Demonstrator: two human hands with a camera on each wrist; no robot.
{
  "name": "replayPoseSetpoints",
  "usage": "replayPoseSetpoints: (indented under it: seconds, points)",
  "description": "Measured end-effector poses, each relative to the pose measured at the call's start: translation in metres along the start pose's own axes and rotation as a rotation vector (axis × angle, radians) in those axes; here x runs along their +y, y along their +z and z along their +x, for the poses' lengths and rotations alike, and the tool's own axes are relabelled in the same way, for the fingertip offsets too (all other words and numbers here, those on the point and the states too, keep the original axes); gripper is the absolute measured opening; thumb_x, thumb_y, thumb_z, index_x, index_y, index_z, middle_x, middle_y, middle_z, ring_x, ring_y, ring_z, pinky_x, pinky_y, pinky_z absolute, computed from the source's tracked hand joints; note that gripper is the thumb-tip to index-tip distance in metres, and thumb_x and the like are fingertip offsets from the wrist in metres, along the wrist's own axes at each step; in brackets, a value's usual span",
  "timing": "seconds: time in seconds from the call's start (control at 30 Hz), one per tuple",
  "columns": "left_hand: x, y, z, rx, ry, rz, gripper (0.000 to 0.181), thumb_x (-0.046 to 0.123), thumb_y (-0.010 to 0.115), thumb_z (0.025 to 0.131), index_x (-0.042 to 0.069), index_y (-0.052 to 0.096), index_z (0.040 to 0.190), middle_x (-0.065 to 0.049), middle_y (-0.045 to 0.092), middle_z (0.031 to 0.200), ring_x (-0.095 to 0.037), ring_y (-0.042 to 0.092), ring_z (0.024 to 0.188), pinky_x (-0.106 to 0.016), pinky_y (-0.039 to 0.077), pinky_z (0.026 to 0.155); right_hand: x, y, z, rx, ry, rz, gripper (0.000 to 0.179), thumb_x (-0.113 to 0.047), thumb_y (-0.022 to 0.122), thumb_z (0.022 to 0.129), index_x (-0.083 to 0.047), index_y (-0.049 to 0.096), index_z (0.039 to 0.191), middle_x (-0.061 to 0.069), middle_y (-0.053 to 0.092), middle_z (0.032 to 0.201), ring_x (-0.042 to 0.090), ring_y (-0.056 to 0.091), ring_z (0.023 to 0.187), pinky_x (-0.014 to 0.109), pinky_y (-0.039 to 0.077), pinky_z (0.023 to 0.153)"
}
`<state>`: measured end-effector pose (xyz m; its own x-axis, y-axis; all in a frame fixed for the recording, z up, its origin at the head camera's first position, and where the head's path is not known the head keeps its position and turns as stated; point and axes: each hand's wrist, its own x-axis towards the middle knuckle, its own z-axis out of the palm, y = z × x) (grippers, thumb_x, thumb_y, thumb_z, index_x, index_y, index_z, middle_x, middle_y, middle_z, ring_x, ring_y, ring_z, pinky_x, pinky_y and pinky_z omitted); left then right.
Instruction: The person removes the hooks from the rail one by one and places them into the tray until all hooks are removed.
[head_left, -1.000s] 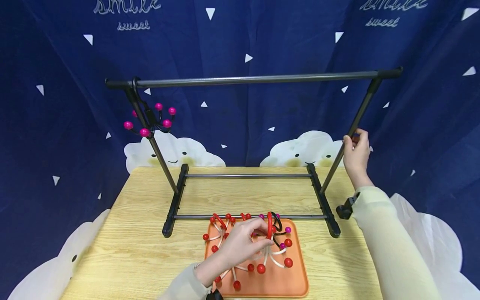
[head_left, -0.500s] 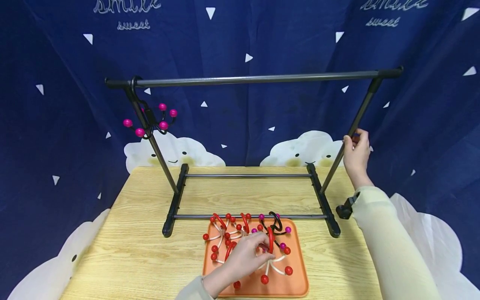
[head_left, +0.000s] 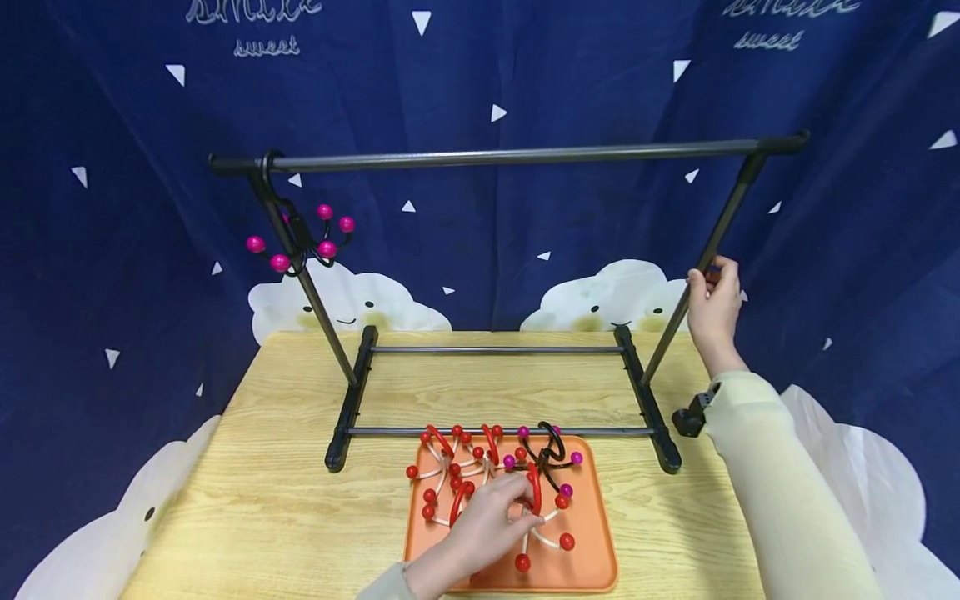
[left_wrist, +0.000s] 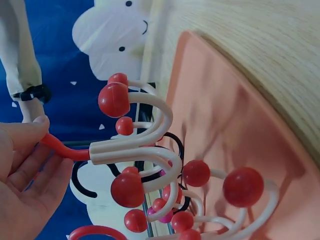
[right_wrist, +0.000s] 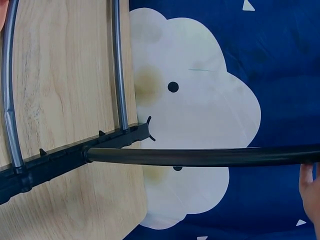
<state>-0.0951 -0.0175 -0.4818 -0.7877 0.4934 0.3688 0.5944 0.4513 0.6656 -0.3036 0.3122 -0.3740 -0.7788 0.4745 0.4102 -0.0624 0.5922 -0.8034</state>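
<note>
In the head view my left hand (head_left: 486, 521) pinches the red hook of a multi-arm hook hanger (head_left: 535, 493) low over the front of the orange tray (head_left: 594, 567). The left wrist view shows this hanger (left_wrist: 127, 153) with white curved arms tipped by red balls; thumb and fingers hold its hook. Similar red-and-white hangers (head_left: 491, 450) and a black hanger with magenta balls (head_left: 545, 460) lie in the tray. My right hand (head_left: 714, 315) grips the right post (head_left: 666, 342) of a dark metal clothes rack; only its fingers show at the edge of the right wrist view.
A black hanger with pink balls (head_left: 300, 237) hangs at the left end of the rack's top bar (head_left: 495, 157). The rack's base (head_left: 652, 408) stands on the wooden table (head_left: 277, 467), its front rail just behind the tray. A blue curtain (head_left: 450, 83) closes off the back.
My left hand has come lower and nearer over the tray, holding the red-hooked hanger, then shifted slightly left. The hanging black hanger has swung a little. My right hand stays on the post.
</note>
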Motion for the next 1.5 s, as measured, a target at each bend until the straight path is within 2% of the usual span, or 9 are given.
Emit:
replayPoseSetpoints:
  seconds: [0.13, 0.33, 0.57, 0.77, 1.0, 1.17, 1.3, 1.5]
  points:
    - [0.000, 0.000, -0.002, 0.018, -0.028, -0.021, 0.020, 0.016, 0.073, 0.075, 0.016, 0.053, 0.078, 0.004, 0.056, 0.075, 0.000, 0.048, 0.070, -0.011, 0.040, 0.063, 0.000, 0.000, 0.000, -0.004, 0.004, 0.002, 0.041, -0.033, 0.041, 0.095, -0.009, 0.037, 0.128, 0.012, 0.048, 0.118, 0.013, 0.048, 0.095, 0.022, 0.039, 0.082]
    - [-0.003, 0.001, -0.007, 0.045, -0.106, -0.031, 0.020, 0.015, 0.074, 0.073, 0.019, 0.055, 0.079, 0.006, 0.057, 0.077, -0.003, 0.050, 0.071, -0.015, 0.042, 0.063, 0.000, 0.000, -0.001, -0.007, 0.011, -0.001, 0.041, -0.033, 0.040, 0.095, -0.009, 0.037, 0.128, 0.012, 0.047, 0.119, 0.014, 0.048, 0.095, 0.022, 0.038, 0.082]
    - [-0.009, 0.010, -0.013, -0.003, -0.162, -0.061, 0.020, 0.012, 0.073, 0.074, 0.018, 0.054, 0.078, 0.011, 0.055, 0.081, -0.008, 0.056, 0.076, -0.017, 0.047, 0.064, -0.001, -0.002, -0.001, -0.027, 0.031, -0.001, 0.044, -0.036, 0.040, 0.095, -0.011, 0.035, 0.131, 0.013, 0.045, 0.122, 0.015, 0.048, 0.099, 0.025, 0.039, 0.085]
    - [-0.015, 0.017, -0.016, 0.003, -0.179, -0.058, 0.021, 0.012, 0.073, 0.073, 0.016, 0.053, 0.077, 0.010, 0.055, 0.079, -0.009, 0.054, 0.075, -0.016, 0.045, 0.062, 0.000, -0.001, -0.001, -0.004, 0.019, -0.001, 0.041, -0.034, 0.040, 0.095, -0.010, 0.037, 0.129, 0.011, 0.046, 0.119, 0.013, 0.047, 0.096, 0.023, 0.038, 0.083]
    - [-0.022, 0.026, -0.017, -0.007, -0.189, -0.013, 0.022, 0.014, 0.074, 0.073, 0.019, 0.053, 0.078, 0.012, 0.055, 0.081, -0.009, 0.056, 0.077, -0.016, 0.043, 0.063, 0.000, -0.002, -0.001, -0.007, 0.009, -0.002, 0.041, -0.033, 0.040, 0.095, -0.009, 0.037, 0.128, 0.012, 0.047, 0.119, 0.014, 0.048, 0.096, 0.022, 0.038, 0.082]
    - [-0.022, 0.025, -0.017, -0.051, -0.205, -0.013, 0.022, 0.020, 0.074, 0.074, 0.019, 0.053, 0.080, 0.008, 0.055, 0.081, -0.009, 0.053, 0.074, -0.015, 0.041, 0.061, -0.001, -0.001, 0.000, -0.001, 0.008, -0.003, 0.041, -0.033, 0.040, 0.095, -0.009, 0.037, 0.128, 0.011, 0.047, 0.119, 0.012, 0.047, 0.095, 0.022, 0.038, 0.082]
    - [-0.021, 0.023, -0.021, -0.077, -0.225, -0.058, 0.022, 0.025, 0.073, 0.075, 0.019, 0.053, 0.084, 0.004, 0.056, 0.083, -0.009, 0.052, 0.074, -0.015, 0.041, 0.062, -0.001, -0.001, 0.000, -0.007, 0.005, 0.002, 0.041, -0.033, 0.041, 0.095, -0.009, 0.037, 0.128, 0.011, 0.047, 0.118, 0.011, 0.047, 0.095, 0.022, 0.039, 0.083]
    - [-0.015, 0.011, -0.019, -0.084, -0.237, -0.107, 0.020, 0.030, 0.068, 0.080, 0.020, 0.055, 0.091, 0.006, 0.057, 0.091, -0.007, 0.056, 0.085, -0.022, 0.049, 0.071, -0.001, 0.000, 0.000, -0.005, 0.015, -0.002, 0.041, -0.033, 0.040, 0.095, -0.009, 0.036, 0.129, 0.012, 0.046, 0.119, 0.015, 0.047, 0.098, 0.024, 0.039, 0.085]
